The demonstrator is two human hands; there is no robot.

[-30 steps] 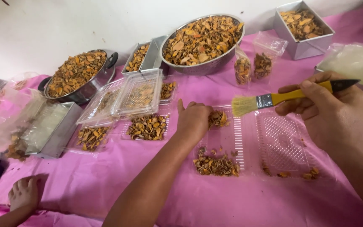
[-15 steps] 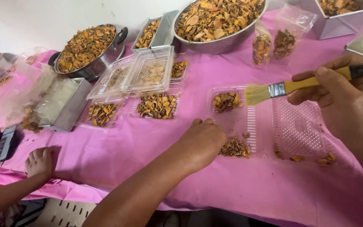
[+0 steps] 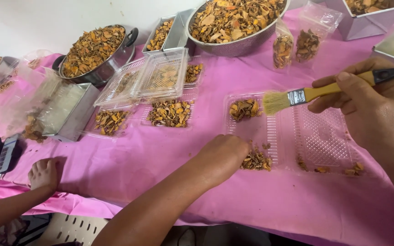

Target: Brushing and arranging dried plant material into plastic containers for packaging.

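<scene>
My right hand (image 3: 375, 105) grips a yellow-handled paintbrush (image 3: 306, 94), its pale bristles hovering over an open clear plastic clamshell tray (image 3: 324, 141) on the pink tablecloth. My left hand (image 3: 222, 157) rests fingers-down on the cloth at the tray's near left corner, touching a small heap of dried orange-brown pieces (image 3: 257, 160). Another small pile of the pieces (image 3: 245, 109) lies in the tray's far left part. A few crumbs sit by the tray's near right edge.
A steel colander (image 3: 233, 23) and a pot (image 3: 94, 50) heaped with dried pieces stand at the back, with two filled clear bags (image 3: 297, 45). Stacked clear trays (image 3: 160, 75) lie middle left. Another person's hand (image 3: 44, 175) rests at the table's near left edge.
My left hand has drawn back from the far pile in the tray to the near heap at its front corner. The brush stays held over the tray.
</scene>
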